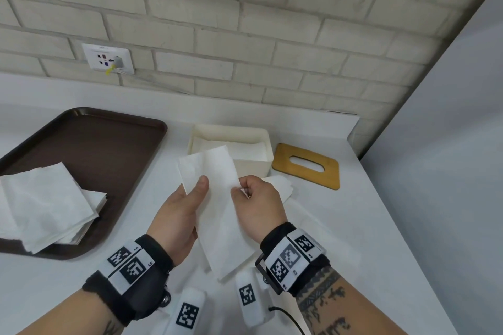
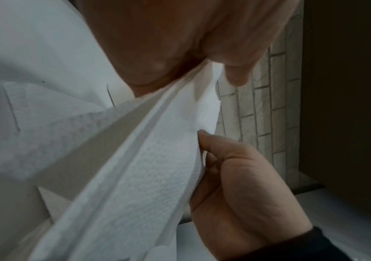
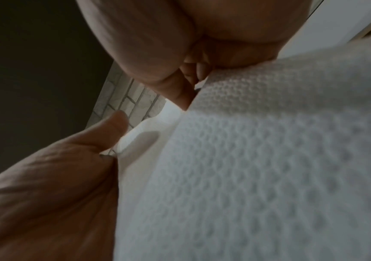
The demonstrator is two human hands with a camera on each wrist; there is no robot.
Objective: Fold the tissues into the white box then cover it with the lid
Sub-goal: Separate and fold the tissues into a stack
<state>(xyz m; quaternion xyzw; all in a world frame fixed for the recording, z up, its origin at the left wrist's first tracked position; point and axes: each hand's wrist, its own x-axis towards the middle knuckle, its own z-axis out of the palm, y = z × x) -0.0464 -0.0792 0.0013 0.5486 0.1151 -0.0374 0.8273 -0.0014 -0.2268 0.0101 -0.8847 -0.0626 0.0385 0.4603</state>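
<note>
1. Head view: left hand (image 1: 179,212) and right hand (image 1: 258,207) each pinch a side edge of one folded tissue (image 1: 215,198), held above the table (image 1: 353,226) just in front of the white box (image 1: 253,164).
   - Risk: thin paper, opposing pulls; uneven tension could tear it or skew the fold so it won't lie flat in the box.
   - Count: 1 box, already holding tissues; 1 wooden lid (image 1: 306,164) with slot, lying off to the box's right; 1 brown tray (image 1: 89,160); 1 loose tissue stack (image 1: 46,204) on it, sheets uncountable; 1 more tissue under the right hand.
2. Left wrist view: fingers (image 2: 235,74) closed on the tissue's layered edge; layers may splay or slip.
3. Right wrist view: fingers (image 3: 173,88) pinch the embossed sheet; blurred, grip depth unclear.
</note>
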